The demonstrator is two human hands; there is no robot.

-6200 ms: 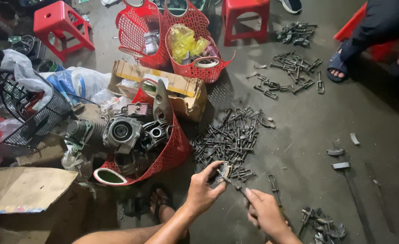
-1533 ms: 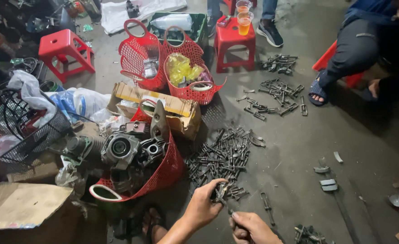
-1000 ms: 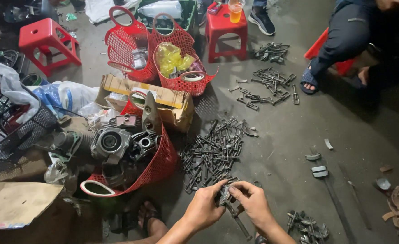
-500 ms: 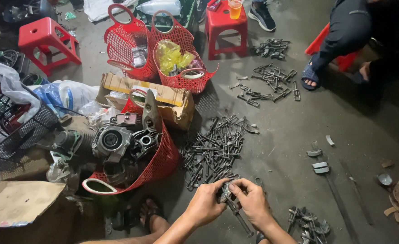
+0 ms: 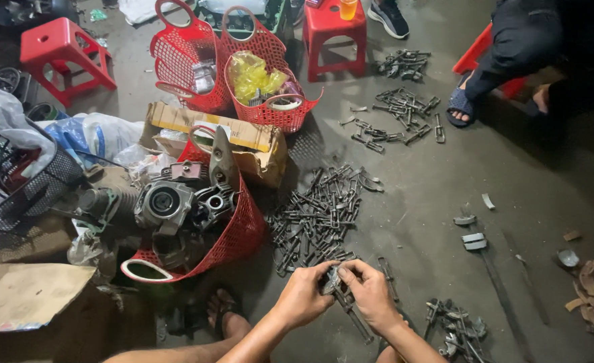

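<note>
Since a moment ago we have brought both hands together: our left hand (image 5: 302, 298) and right hand (image 5: 372, 296) now share a clenched grip on one small dark metal lever part (image 5: 331, 281), held just below the heap of grey metal parts (image 5: 318, 215) on the concrete floor (image 5: 445, 195).

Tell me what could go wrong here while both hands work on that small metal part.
The left hand and right hand pinch a dark metal part bare-skinned, so its edges might nick fingers. If it slips, it could vanish into the pile of similar metal parts right ahead. The bare foot beside loose scrap could get hurt.
</note>
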